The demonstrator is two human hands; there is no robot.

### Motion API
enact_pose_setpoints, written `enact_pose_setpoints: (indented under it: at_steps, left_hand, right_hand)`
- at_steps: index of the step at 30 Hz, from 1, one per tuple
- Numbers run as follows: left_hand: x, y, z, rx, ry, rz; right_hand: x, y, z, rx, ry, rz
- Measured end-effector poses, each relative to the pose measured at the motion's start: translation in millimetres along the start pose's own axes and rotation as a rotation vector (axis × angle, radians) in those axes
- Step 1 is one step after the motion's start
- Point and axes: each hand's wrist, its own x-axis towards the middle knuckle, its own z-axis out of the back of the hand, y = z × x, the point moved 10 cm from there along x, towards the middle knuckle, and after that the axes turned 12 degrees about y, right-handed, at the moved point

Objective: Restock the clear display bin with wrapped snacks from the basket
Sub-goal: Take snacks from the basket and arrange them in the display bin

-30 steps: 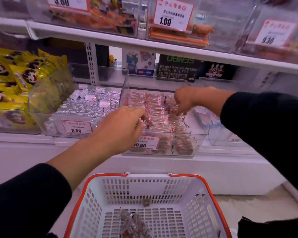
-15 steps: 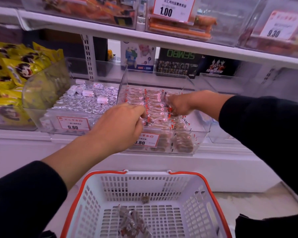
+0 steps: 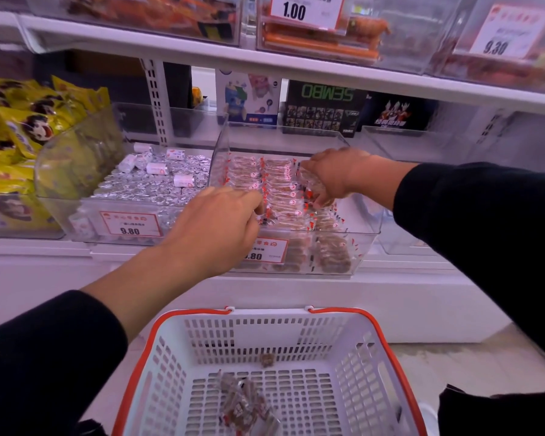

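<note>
The clear display bin (image 3: 364, 247) sits on the lower shelf, filled with rows of wrapped snacks (image 3: 276, 187) in clear wrappers with red marks. My left hand (image 3: 216, 229) is at the bin's front left, fingers pinched on a wrapped snack at the edge of the rows. Over the right rows, my right hand (image 3: 334, 176) presses its fingertips down on wrapped snacks. Below stands the white basket (image 3: 353, 350) with an orange rim, holding a few wrapped snacks (image 3: 244, 402) on its floor.
A neighbouring clear bin (image 3: 85, 215) at the left holds silver-wrapped sweets. Yellow snack bags (image 3: 16, 130) lie further left. An upper shelf (image 3: 265, 62) carries more bins with price tags. An empty clear bin (image 3: 400, 240) stands to the right.
My right hand has dropped lower and nearer onto the right rows of snacks. My left hand stays at the bin's front left. The view has shifted slightly.
</note>
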Motion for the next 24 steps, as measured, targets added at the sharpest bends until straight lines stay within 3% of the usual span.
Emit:
enact_pose_setpoints:
  at_steps: [5, 9, 11, 14, 15, 16, 17, 18, 22, 24]
  left_hand:
    - [3, 2, -2, -0.019, 0.017, 0.010]
    - [-2, -3, 12, -0.100, -0.082, -0.048]
    - [-10, -15, 24, -0.132, -0.179, -0.168]
    - [-34, -48, 21, -0.010, -0.311, -0.420]
    - [-41, -55, 6, 0.027, -0.288, -0.465]
    - [-45, -59, -16, 0.061, -0.203, -0.478]
    - [-48, -60, -49, 0.092, -0.037, -0.456]
    - [-53, -53, -90, 0.121, 0.196, -0.388]
    - [-145, 5, -247, 0.146, 1.134, 0.075]
    - [-209, 20, -293, 0.022, 1.442, 0.329]
  right_hand:
    - [-6, -6, 11, 0.180, -0.047, -0.008]
    - [-34, -7, 29, 0.288, -0.129, -0.004]
    - [-72, -3, 56, 0.399, -0.437, 0.018]
    - [-175, 17, 59, 0.623, -1.187, 0.040]
    - [-202, 34, 42, 0.695, -1.342, 0.079]
    - [-212, 53, 21, 0.763, -1.381, 0.121]
    - [-207, 76, -1, 0.796, -1.325, 0.144]
    - [-185, 104, -24, 0.801, -1.147, 0.183]
    - [-91, 256, -213, 0.662, 0.240, 0.399]
    - [-107, 304, -317, 0.620, 0.752, 0.407]
